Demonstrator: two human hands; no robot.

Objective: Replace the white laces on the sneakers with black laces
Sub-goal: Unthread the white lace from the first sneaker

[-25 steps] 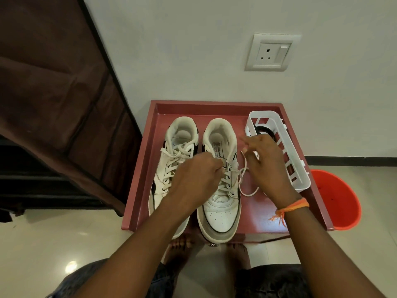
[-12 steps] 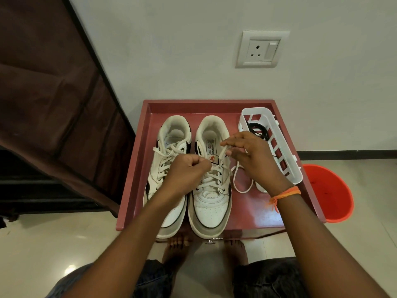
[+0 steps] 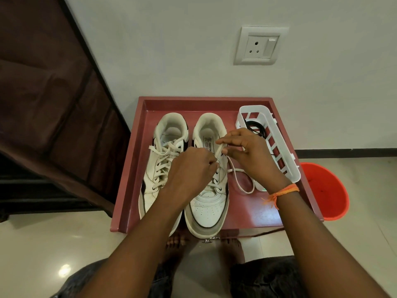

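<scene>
Red tray-like surface, centre of frame, raised rim, set against a pale wall.

Left sneaker, left of centre on the surface: white with dark trim, heel toward the wall, white lace fully threaded and loosely tied.

Right sneaker, just beside the first, toe over the near edge of the surface. Its white lace is partly undone; a loose loop trails onto the red surface to the right of the shoe.

Left hand, centre of frame: fingers curled over the right sneaker's eyelets, pinching the lace there.

Right hand, right of centre: thumb and forefinger pinching a strand of the white lace above the shoe's tongue, other fingers loosely bent. Orange thread band at the wrist.

White slotted basket, right side of the surface: black laces coiled in its far end.

Orange bucket, on the floor at the right edge of the surface.

Wall socket, upper right.

Dark brown fabric cabinet, left of frame.
</scene>
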